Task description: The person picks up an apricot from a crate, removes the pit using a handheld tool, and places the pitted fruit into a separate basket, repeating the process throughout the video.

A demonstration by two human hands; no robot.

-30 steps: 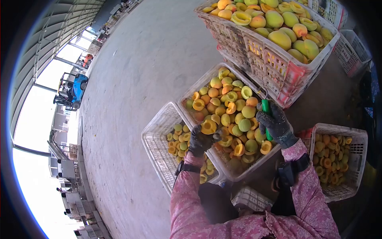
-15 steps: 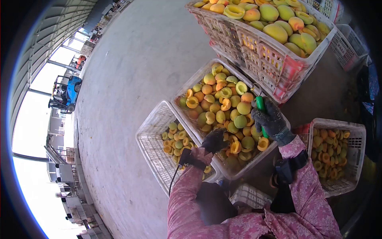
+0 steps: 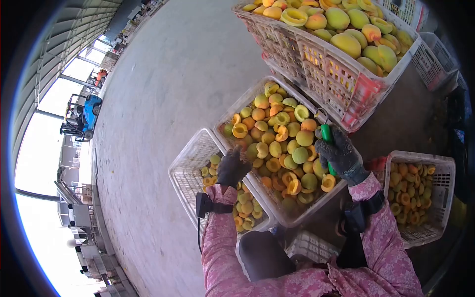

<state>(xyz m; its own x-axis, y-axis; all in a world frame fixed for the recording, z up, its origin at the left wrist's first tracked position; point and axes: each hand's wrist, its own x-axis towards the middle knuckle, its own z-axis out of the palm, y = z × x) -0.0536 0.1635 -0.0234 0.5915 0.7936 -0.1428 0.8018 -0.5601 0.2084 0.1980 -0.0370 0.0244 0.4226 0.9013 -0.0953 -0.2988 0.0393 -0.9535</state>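
Observation:
My left hand (image 3: 231, 168), in a dark glove, hovers with curled fingers over the boundary between the left basket (image 3: 184, 159) of small peach halves and the middle crate (image 3: 239, 104). Its palm faces away, so anything in it is hidden. The middle crate is full of halved peaches (image 3: 277, 143). At that crate's right edge my right hand (image 3: 341, 156), also gloved, grips a green-handled tool (image 3: 325, 132) that points upward. Both sleeves are pink and patterned, with a dark device strapped on each wrist.
A big crate (image 3: 341, 74) heaped with whole peaches stands behind the middle crate. A white basket (image 3: 420, 159) of peach halves sits at the right. Bare concrete floor stretches to the left, with a blue forklift (image 3: 81, 116) far off by the open side.
My left hand held a peach half over the middle crate, dipped into the crate, and now has shifted left toward the left basket. My right hand kept the green tool and barely moved.

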